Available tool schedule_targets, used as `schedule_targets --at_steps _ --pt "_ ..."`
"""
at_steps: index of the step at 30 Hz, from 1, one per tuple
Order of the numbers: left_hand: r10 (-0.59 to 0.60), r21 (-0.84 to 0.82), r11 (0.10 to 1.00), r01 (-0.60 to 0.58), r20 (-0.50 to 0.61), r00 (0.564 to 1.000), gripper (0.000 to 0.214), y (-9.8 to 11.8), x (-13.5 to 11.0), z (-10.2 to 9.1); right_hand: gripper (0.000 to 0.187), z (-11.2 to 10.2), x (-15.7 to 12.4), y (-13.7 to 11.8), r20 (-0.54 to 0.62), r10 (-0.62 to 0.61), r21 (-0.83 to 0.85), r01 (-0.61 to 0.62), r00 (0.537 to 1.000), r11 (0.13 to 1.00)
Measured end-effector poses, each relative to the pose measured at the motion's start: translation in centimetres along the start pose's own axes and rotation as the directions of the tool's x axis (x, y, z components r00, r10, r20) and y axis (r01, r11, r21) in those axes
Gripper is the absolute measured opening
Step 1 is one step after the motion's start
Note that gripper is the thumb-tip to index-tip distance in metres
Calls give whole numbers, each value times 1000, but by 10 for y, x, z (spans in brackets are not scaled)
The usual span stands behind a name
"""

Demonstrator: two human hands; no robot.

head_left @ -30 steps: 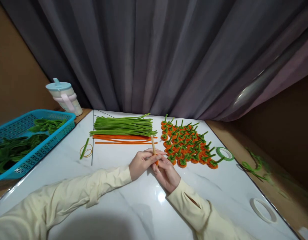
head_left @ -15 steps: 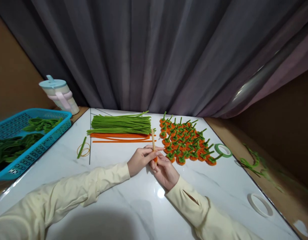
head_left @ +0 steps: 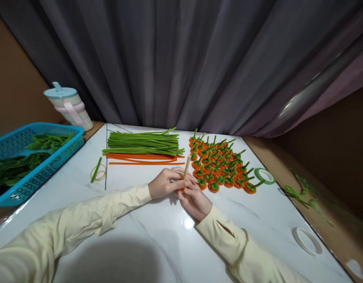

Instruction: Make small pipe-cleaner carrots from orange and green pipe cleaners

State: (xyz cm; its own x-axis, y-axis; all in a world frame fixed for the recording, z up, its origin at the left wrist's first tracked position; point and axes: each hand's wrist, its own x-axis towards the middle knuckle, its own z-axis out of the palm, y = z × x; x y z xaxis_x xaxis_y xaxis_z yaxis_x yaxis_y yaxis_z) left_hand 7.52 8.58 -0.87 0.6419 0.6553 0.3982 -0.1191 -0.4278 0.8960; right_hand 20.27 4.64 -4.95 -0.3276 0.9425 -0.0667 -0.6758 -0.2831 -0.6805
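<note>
My left hand [head_left: 164, 183] and my right hand [head_left: 194, 201] meet at the middle of the white marble table [head_left: 157, 239]. Both are closed round a thin wooden stick [head_left: 186, 167] that pokes up and tilts right, with a bit of orange pipe cleaner [head_left: 182, 190] showing between the fingers. Just beyond the hands lie a bundle of green pipe cleaners [head_left: 142, 143] and a few orange pipe cleaners [head_left: 142, 158]. To the right is a cluster of several small orange-and-green pipe-cleaner carrots [head_left: 221, 165].
A blue basket [head_left: 44, 167] of green pieces sits at the left, a lidded jug [head_left: 69, 106] behind it. A short green piece on a rubber band [head_left: 98, 172], a green tape roll [head_left: 264, 176] and a white tape roll [head_left: 307, 240] lie on the table. Grey curtain behind.
The stick has tipped from nearly upright to leaning right. The hands stayed together in about the same place while the view shifted slightly.
</note>
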Motion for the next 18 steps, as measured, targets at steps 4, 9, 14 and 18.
schedule_targets --at_steps 4,9,14,18 --pt "75 30 997 -76 28 997 23 0 -1 3 21 -2 0 -1 15 10 26 -11 1000 1000" --pt "99 50 994 -101 28 995 23 -5 -4 3 19 -1 0 -2 -10 46 64 -45 999 997" --pt "62 10 998 -62 53 997 22 -11 -6 4 19 0 -1 -1 -22 41 34 -41 999 999" --pt "11 -48 999 -7 75 997 23 -10 -4 3 14 -1 -1 -1 -27 33 14 -32 999 999"
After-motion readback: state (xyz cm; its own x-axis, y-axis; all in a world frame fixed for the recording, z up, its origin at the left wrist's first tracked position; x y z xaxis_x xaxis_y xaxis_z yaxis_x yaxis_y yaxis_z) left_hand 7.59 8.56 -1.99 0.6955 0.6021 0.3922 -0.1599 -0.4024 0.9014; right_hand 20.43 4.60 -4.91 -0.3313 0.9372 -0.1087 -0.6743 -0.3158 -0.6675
